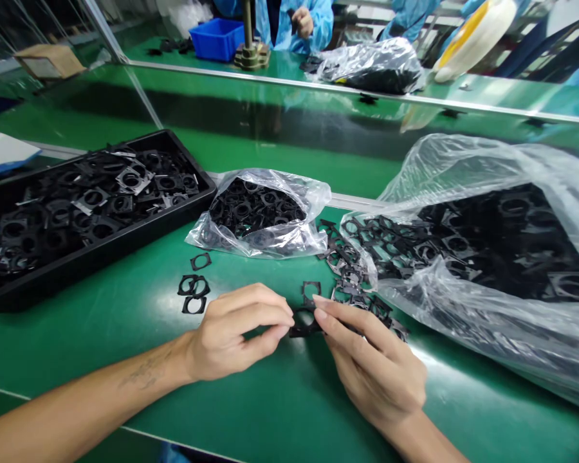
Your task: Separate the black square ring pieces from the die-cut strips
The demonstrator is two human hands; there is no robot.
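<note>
My left hand and my right hand meet low over the green table. Both pinch one small black plastic frame part with a round opening, held between their fingertips. Just beyond it a loose pile of the same black parts spills from a large clear plastic bag at the right. Three separate black parts lie on the table to the left of my left hand.
A black tray full of black parts stands at the left. A smaller clear bag of parts lies in the middle. Across the conveyor, a person in blue sits by a blue bin and another bag.
</note>
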